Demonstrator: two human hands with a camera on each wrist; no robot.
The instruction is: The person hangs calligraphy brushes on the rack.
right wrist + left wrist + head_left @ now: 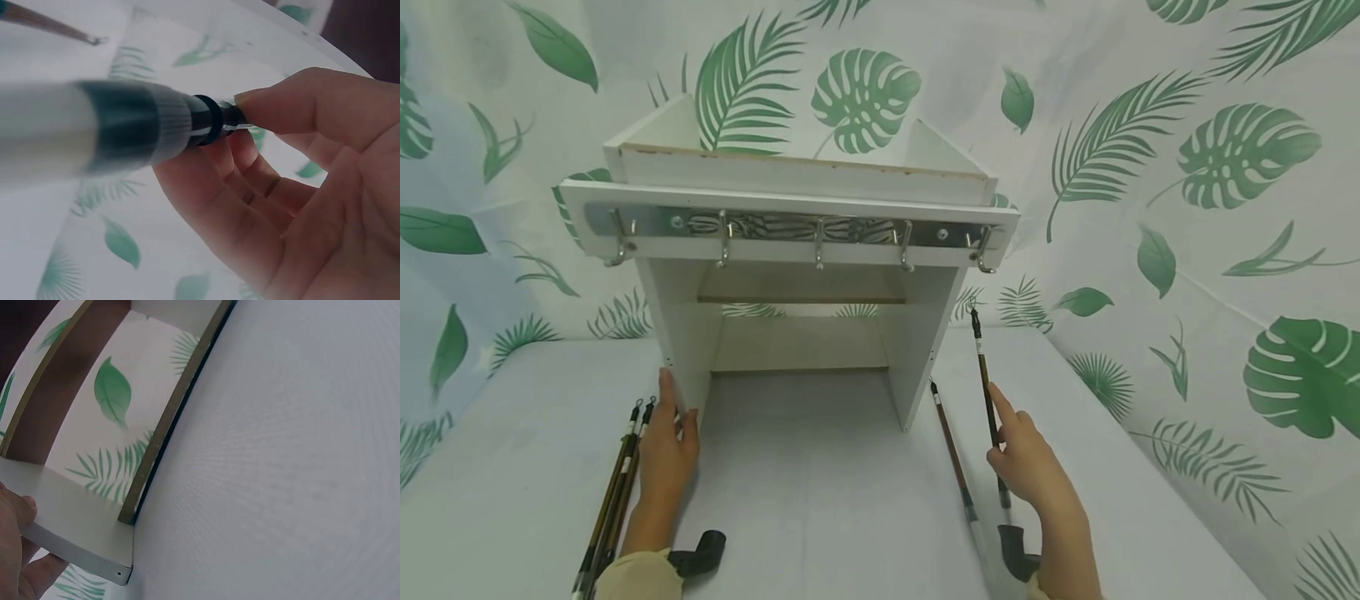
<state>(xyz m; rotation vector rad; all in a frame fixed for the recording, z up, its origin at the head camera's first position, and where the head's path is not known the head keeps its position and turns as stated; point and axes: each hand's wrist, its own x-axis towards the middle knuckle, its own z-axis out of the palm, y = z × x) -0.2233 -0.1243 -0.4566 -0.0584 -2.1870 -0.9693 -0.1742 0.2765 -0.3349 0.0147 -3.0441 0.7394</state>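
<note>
A white hook rack [805,177] stands on the table, with a metal strip [955,234] bearing several hooks across its front. My left hand [662,454] grips the front edge of its left side panel [75,525], thumb on the inner face and fingers outside. Out to the right, my right hand [1026,458] pinches a dark-handled calligraphy brush [985,371] between thumb and fingers. The brush's looped end points away from me; its pale tip end [44,134] fills the near left of the right wrist view. Beside the right panel lies another brush [952,446].
Several brushes [613,492] lie side by side left of my left hand. A leaf-patterned cloth [1150,275] hangs behind and to the right of the white tabletop [805,500]. Black curved pieces [706,553] sit at both wrists.
</note>
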